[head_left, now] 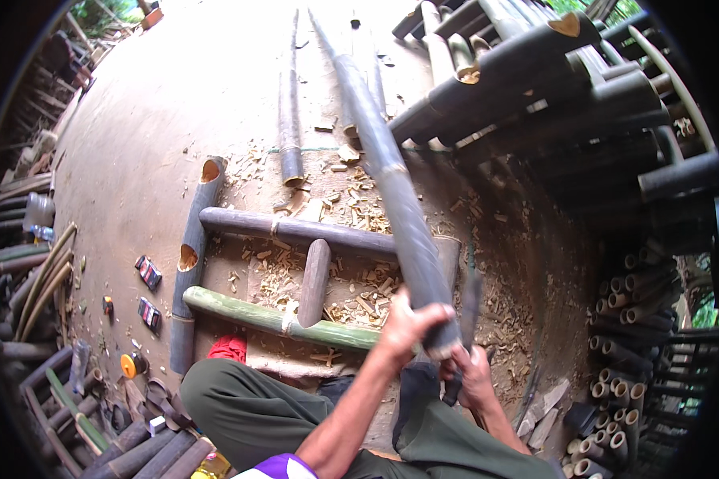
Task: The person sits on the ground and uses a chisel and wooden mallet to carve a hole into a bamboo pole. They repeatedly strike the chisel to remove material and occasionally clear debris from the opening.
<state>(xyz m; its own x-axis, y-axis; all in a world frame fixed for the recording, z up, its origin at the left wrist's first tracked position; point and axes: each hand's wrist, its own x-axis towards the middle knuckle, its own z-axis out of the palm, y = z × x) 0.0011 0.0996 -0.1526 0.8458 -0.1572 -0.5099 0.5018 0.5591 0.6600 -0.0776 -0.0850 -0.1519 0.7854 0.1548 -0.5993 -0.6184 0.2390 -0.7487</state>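
Note:
A long dark bamboo pole [387,164] slants from the far ground down to my lap. My left hand [411,326] is closed round it close to its near end. My right hand [475,377], beside that cut end, grips a machete [472,307] whose dark blade points up along the pole's right side and is blurred. Beneath the pole lies a bamboo frame: a green bar [244,310], a dark bar [248,222], a short crosspiece [315,279] between them, and a notched upright [188,279] at the left.
Wood chips [359,211] litter the ground. Another dark pole [290,120] lies farther off. Bamboo structures [527,64] rise at the right, above stacked cut bamboo [615,399]. Two small dark packs [148,271], a yellow-orange round thing [129,366] and a red cloth [229,348] lie left.

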